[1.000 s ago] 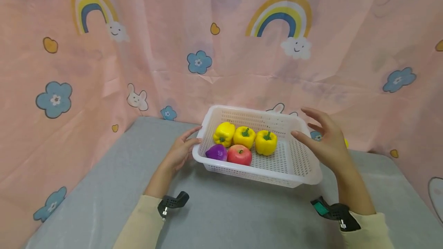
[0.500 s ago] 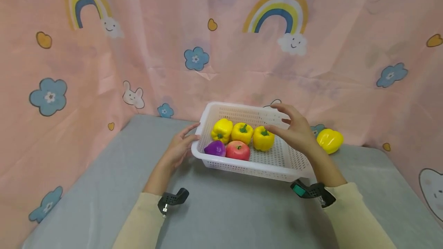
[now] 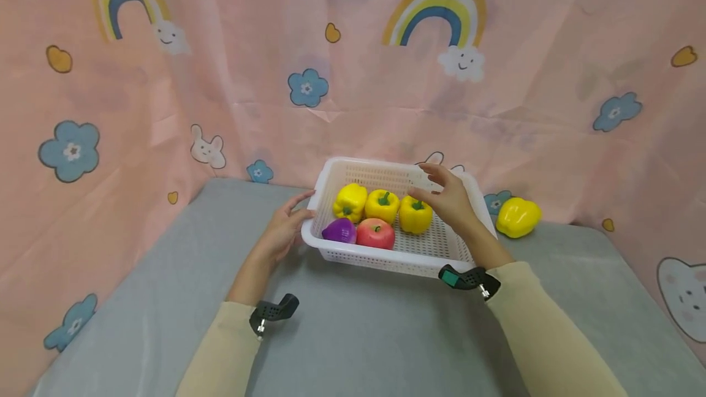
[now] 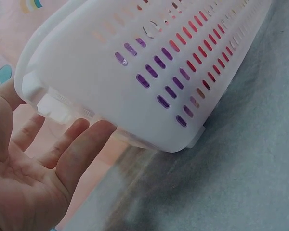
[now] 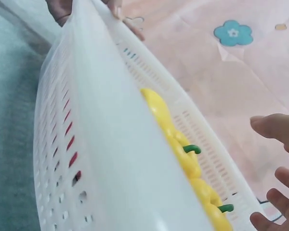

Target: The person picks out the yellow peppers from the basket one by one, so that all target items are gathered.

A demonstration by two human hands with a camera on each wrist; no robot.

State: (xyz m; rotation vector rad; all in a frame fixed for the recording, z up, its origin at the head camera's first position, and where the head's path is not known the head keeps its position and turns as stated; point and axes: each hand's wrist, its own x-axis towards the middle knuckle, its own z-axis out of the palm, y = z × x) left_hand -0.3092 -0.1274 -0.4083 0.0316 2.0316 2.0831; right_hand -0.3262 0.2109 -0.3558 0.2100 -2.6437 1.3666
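A white perforated plastic basket [image 3: 380, 257] stands on the grey table. Inside are three yellow bell peppers [image 3: 350, 202], a red apple [image 3: 376, 234] and a purple onion-shaped vegetable [image 3: 339, 231]. At the basket's left end is my left hand [image 3: 280, 233]; in the left wrist view its thumb [image 4: 86, 149] reaches the end wall below the rim, fingers loosely extended. My right hand [image 3: 448, 200] hovers over the basket's right part, thumb and fingers spread, empty. In the head view its thumb overlaps the rightmost pepper [image 3: 415, 214], while the right wrist view shows a gap.
Another yellow bell pepper [image 3: 518, 217] lies on the table [image 3: 353, 336] to the right of the basket, near the back. A pink patterned curtain [image 3: 248, 29] hangs directly behind the table and along its left side.
My right hand has moved left from beside the basket's right rim to over its inside, uncovering the pepper outside. The left hand stays at the basket's left end; the contents keep their places.
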